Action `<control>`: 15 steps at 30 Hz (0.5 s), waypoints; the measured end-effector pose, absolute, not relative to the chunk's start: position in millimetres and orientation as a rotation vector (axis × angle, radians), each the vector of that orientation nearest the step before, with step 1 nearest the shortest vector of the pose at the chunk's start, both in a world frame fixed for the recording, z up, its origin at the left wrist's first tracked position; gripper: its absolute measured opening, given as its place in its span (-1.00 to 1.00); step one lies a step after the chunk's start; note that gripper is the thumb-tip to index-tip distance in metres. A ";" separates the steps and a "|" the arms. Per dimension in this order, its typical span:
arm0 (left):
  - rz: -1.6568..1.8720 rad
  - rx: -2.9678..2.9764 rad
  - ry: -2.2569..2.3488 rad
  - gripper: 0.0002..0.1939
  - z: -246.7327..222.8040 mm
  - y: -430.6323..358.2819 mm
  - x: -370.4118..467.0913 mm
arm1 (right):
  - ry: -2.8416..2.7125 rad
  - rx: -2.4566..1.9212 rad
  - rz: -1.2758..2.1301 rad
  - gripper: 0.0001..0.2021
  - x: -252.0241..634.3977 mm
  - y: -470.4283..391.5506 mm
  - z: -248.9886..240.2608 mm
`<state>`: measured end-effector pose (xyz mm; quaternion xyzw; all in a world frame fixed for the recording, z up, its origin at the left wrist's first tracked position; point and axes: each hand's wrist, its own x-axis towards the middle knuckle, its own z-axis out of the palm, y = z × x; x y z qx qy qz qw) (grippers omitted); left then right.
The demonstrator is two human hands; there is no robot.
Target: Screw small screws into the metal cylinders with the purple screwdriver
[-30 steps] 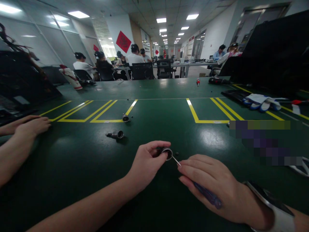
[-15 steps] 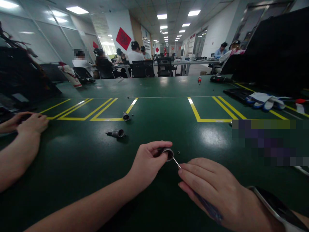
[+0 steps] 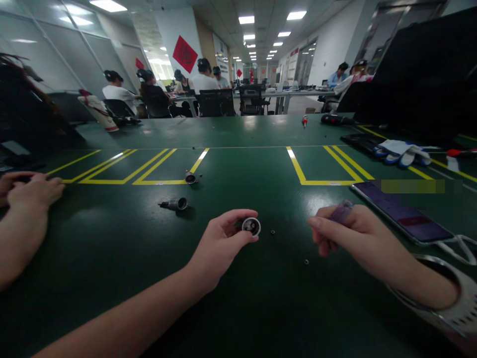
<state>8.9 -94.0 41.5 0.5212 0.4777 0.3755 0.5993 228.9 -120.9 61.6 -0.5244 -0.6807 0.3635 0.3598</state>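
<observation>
My left hand (image 3: 218, 246) is closed around a round metal housing (image 3: 251, 226), its open end tilted toward me and small parts visible inside. My right hand (image 3: 352, 228) is raised to the right of it, fingers curled around a screwdriver (image 3: 342, 212). Only the translucent purple handle shows; the shaft is hidden. On the green table lie a small dark nut-like piece (image 3: 273, 232) beside the housing and a similar dark piece (image 3: 306, 262) below my right hand. A metal cylinder with a thin stem (image 3: 174, 204) lies to the left, a short metal cup (image 3: 190, 177) behind it.
A phone (image 3: 404, 211) with a white cable lies right of my right hand. Gloves (image 3: 402, 151) rest on a black tray farther back. Yellow tape (image 3: 328, 183) marks the table (image 3: 238, 308). Another person's hands (image 3: 35, 191) are at the left edge.
My right hand has drawn the screwdriver out of the housing and moved up and right. My left hand has turned the housing's opening toward me. A second small dark piece now shows on the table.
</observation>
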 end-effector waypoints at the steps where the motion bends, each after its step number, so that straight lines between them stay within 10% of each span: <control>1: 0.870 1.196 1.091 -0.67 41.3 -93.8 8.2 | -1.748 -1.369 0.966 -0.65 230.6 -118.8 61.5; 15: 0.866 1.126 1.036 -0.71 44.8 -94.5 6.7 | -1.880 -1.398 0.883 -0.67 229.5 -115.0 57.7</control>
